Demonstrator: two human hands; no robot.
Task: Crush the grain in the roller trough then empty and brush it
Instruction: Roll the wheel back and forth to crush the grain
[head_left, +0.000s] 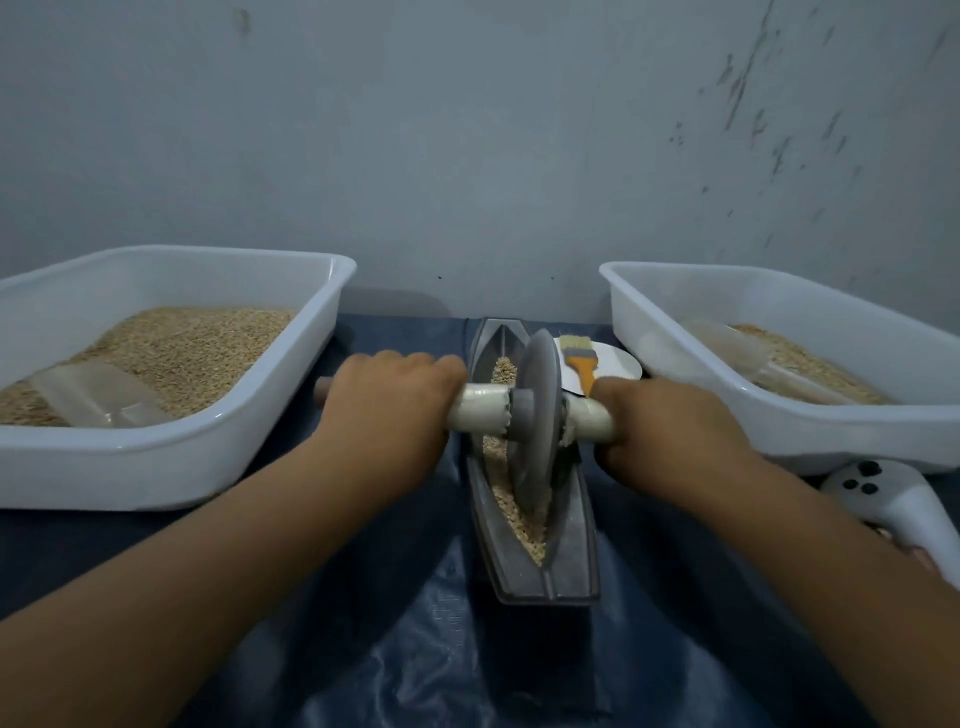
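The left hand (392, 397) and right hand (657, 423) each have fingers clamped on the white axle handle (480, 413) of the grey disc roller (537, 421). The roller stands in the long grey boat-shaped trough (563, 561) on the table, tan grain (511, 506) lying beneath it.

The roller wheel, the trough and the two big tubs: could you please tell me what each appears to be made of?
Roller wheel: looks like dull grey cast metal or stone, matte; which one is unclear.
Trough: the same matte grey look, with a thick rim, probably the same material.
Left tub and right tub: white moulded plastic, smooth and slightly glossy, with rounded rolled rims.
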